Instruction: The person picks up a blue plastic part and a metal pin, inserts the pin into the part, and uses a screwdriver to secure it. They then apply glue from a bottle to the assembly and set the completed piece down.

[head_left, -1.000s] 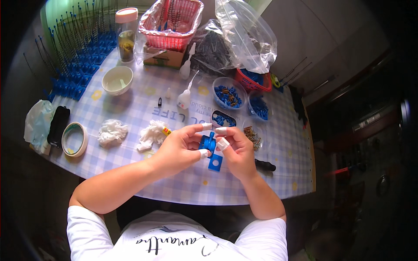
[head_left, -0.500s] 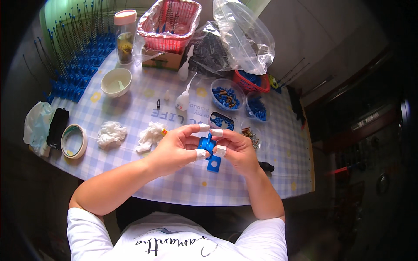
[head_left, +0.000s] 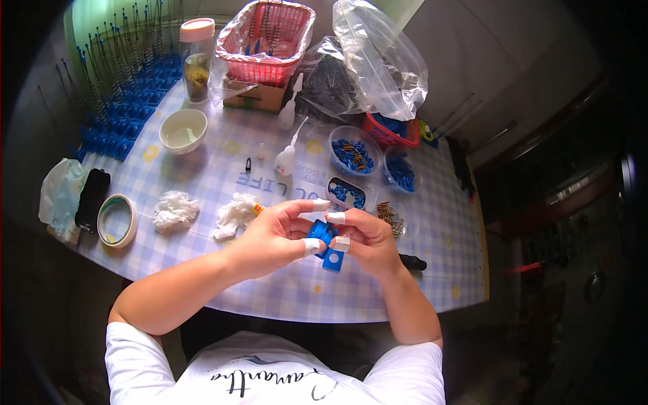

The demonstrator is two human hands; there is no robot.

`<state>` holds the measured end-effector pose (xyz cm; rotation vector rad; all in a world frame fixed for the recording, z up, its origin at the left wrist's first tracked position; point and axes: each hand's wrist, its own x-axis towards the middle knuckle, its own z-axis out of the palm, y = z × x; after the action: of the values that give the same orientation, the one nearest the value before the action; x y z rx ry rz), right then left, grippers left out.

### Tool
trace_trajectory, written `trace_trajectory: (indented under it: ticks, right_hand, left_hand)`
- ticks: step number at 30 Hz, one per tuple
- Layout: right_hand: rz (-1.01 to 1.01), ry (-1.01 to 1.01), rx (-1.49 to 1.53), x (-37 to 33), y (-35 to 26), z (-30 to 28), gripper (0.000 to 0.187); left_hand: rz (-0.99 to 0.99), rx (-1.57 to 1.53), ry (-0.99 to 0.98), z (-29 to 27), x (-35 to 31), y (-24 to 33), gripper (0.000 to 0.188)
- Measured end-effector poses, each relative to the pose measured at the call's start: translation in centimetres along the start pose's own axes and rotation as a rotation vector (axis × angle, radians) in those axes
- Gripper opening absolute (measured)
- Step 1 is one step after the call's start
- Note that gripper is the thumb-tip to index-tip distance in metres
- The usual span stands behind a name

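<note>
Between my two hands is a blue plastic part (head_left: 322,231), with a flat blue tab with a round hole (head_left: 332,260) sticking out below it. My left hand (head_left: 277,229) grips the part from the left, thumb in front and fingers behind. White tape wraps the tips of its thumb and index finger. My right hand (head_left: 368,237), taped in the same way, pinches at the part's right side; whatever small piece lies between its fingertips is hidden. Just left of my left hand lies a crumpled white tissue (head_left: 235,214).
Beyond my hands stand tubs of small blue pieces (head_left: 354,152) and a pile of brass screws (head_left: 389,219). White squeeze bottles (head_left: 286,160), a bowl (head_left: 183,131) and a tape roll (head_left: 116,221) sit farther left. Blue parts with upright wires (head_left: 125,115) line the far left edge.
The blue part has tilted a little in my hands, and its upright piece no longer shows between the fingertips. My right fingers have shifted slightly downward.
</note>
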<state>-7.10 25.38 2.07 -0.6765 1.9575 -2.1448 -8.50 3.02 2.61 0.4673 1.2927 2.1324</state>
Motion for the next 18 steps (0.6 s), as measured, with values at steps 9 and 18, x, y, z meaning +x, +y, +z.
trace_trajectory:
  ticks: [9,18]
  right_hand:
    - [-0.050,-0.007,-0.059,0.14,-0.06,0.29,0.034]
    - [0.075,0.048,-0.060,-0.22,-0.55,0.46,0.045]
  left_hand:
    - [-0.045,0.013,-0.005,0.11,-0.33,0.10,0.063]
    - [-0.029,0.178,0.111,0.26,-0.12,0.00,0.070]
